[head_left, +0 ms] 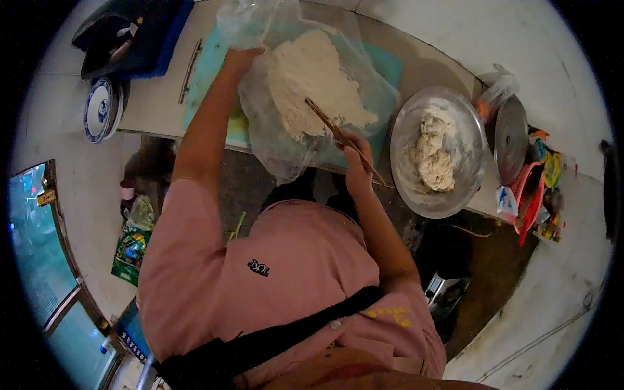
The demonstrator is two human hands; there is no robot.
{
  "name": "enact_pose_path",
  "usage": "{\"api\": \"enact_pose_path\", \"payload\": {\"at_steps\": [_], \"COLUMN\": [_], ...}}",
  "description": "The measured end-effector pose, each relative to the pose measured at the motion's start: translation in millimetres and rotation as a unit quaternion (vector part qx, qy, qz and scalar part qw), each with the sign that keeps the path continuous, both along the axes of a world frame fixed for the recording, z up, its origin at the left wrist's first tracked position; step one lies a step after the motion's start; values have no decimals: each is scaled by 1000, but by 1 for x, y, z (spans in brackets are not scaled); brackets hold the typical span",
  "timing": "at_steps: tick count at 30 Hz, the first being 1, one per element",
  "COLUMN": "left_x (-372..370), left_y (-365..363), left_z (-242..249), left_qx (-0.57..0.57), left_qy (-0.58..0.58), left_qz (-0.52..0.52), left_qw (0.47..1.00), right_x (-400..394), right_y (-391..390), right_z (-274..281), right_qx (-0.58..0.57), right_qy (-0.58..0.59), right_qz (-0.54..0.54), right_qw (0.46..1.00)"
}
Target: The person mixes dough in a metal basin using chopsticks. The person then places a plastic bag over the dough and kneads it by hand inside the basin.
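A clear plastic bag (266, 146) lies spread on the green cutting board (388, 64), holding a wide heap of pale flour (309, 68). At the bag's left edge, my left hand (244, 57) is closed on the plastic; its fingertips are partly hidden. My right hand (356, 155) is closed around a pair of brown chopsticks (322, 117), whose far tips touch the near part of the flour. To the right of that hand stands a round metal bowl (406, 192) with a lumpy mass of floury dough (435, 156) in it.
Blue-patterned plates (97, 110) and a dark bundle of cloth (123, 39) sit at the counter's left end. Right of the bowl are a metal lid (511, 140), a red basket (530, 201) and several packets. The counter's near edge runs just in front of the body.
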State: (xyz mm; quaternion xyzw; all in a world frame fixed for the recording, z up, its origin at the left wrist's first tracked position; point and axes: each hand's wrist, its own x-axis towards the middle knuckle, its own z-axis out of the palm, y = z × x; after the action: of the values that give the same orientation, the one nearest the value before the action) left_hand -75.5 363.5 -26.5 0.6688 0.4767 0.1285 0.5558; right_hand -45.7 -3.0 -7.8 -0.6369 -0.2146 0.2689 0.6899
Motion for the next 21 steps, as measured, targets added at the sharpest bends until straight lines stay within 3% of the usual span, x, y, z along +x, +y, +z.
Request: {"api": "enact_pose_path", "payload": {"at_steps": [1,3,5,7,11,14,17,21], "left_x": [3,5,5,6,-3,-5,-7,-10], "left_y": [2,7,11,-1,-10,-19,-25,-24], "left_z": [-2,-15,-24,-4,-10,5,11,7], "left_qx": [-11,147,203,161,86,40,77,18], "left_qy": [23,87,125,135,-50,-23,47,-74], "left_qz": [-40,-121,-166,-175,-108,-96,-136,-85], "left_qw": [999,978,957,962,989,994,987,993], "right_x": [0,4,5,13,12,11,11,15], "right_y": [12,23,27,12,4,14,12,13], "right_z": [8,21,29,15,15,30,31,33], "right_qx": [18,23,-5,45,74,66,46,33], "right_qy": [9,29,50,12,37,27,-1,-3], "right_qz": [-13,-57,-118,-84,-59,-91,-79,-57], "right_qw": [1000,998,992,995,995,993,996,998]}}
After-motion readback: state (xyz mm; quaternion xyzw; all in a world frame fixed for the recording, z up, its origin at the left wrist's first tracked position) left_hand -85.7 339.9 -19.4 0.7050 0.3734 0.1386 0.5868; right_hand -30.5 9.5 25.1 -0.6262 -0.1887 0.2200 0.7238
